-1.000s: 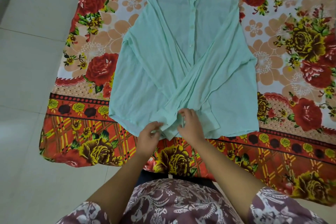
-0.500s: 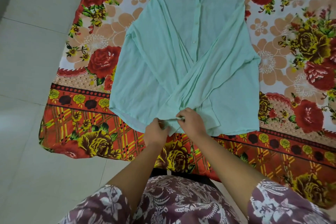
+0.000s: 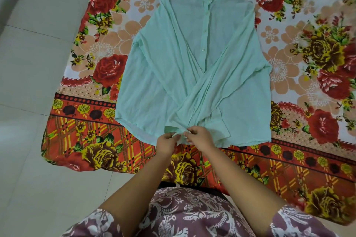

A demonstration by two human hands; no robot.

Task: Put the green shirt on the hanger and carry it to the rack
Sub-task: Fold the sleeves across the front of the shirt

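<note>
Lying: green shirt (image 3: 194,67) flat on floral bedsheet (image 3: 92,152), centre frame, collar toward top, hem toward bottom.
Left hand (image 3: 167,143): at lower hem, fingers (image 3: 169,136) pinched shut on fabric edge.
Right hand (image 3: 200,136): touching beside it, fingers (image 3: 189,131) pinched on same cuff or hem fold.
Axis: running straight up-frame from both hands.
Hanger: none in view.

blanket (image 3: 92,136) cut off right, shirt (image 3: 192,63) cuffs overlapped
</note>
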